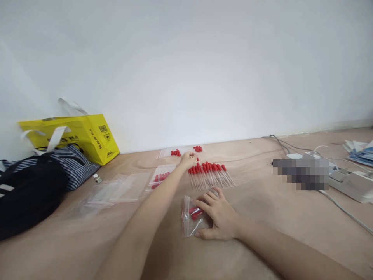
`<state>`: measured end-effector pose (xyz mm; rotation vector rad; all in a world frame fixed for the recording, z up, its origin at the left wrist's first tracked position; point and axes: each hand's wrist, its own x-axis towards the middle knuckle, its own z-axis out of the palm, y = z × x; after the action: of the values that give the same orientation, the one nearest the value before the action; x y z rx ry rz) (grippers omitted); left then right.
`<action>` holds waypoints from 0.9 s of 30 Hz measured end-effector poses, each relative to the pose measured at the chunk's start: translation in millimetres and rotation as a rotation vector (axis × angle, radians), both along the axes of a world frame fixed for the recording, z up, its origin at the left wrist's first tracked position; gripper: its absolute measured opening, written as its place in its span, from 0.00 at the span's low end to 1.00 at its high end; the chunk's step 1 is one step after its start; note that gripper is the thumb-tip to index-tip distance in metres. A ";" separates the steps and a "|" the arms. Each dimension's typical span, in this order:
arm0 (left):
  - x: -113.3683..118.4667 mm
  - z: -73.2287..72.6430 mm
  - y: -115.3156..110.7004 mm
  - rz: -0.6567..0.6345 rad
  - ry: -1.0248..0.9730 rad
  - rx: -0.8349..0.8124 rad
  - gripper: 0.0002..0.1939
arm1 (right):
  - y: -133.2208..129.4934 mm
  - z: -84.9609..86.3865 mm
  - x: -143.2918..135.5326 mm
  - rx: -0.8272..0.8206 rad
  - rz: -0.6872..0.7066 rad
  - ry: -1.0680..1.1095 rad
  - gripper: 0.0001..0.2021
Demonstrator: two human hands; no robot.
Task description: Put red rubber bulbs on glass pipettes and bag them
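My left hand (189,159) reaches to the far side of a row of glass droppers (210,175) with red rubber bulbs. Its fingers are pinched at the bulb of one dropper (197,159), which sits a little above the others; the fingertips are small and blurred. Closer to me, a clear zip bag (188,225) with red bulbs inside lies flat. My right hand (218,216) rests over the right part of this bag, its fingers and thumb spread apart. Left of the droppers, partly behind my left forearm, are zip bags (166,170) with red-bulbed pieces.
Loose red bulbs (175,153) lie on clear plastic by the wall. Flat clear bags (116,190) and a small bottle (97,178) are on the left, beside a yellow bag (105,147) and a black bag (32,194). A power strip (352,184) with cables lies right.
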<state>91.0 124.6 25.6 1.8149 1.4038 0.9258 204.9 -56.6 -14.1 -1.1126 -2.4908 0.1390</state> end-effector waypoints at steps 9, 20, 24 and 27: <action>-122.3 10.5 -107.4 0.036 -0.506 -0.005 0.17 | 0.5 0.1 1.4 -0.033 0.017 0.024 0.36; -146.4 -18.4 -170.5 0.151 -0.559 -0.196 0.17 | -0.4 0.9 2.4 -0.048 0.007 0.003 0.36; -135.7 -24.0 -170.3 0.105 -0.580 -0.244 0.17 | -0.5 0.1 2.0 -0.054 0.010 0.023 0.36; -124.2 -26.4 -175.4 0.046 -0.583 -0.313 0.17 | -0.1 -1.1 1.7 -0.050 0.006 0.025 0.36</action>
<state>-33.2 -50.8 -0.8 1.1581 1.1385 1.0776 206.6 -56.8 -15.1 -1.1169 -2.4811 0.2164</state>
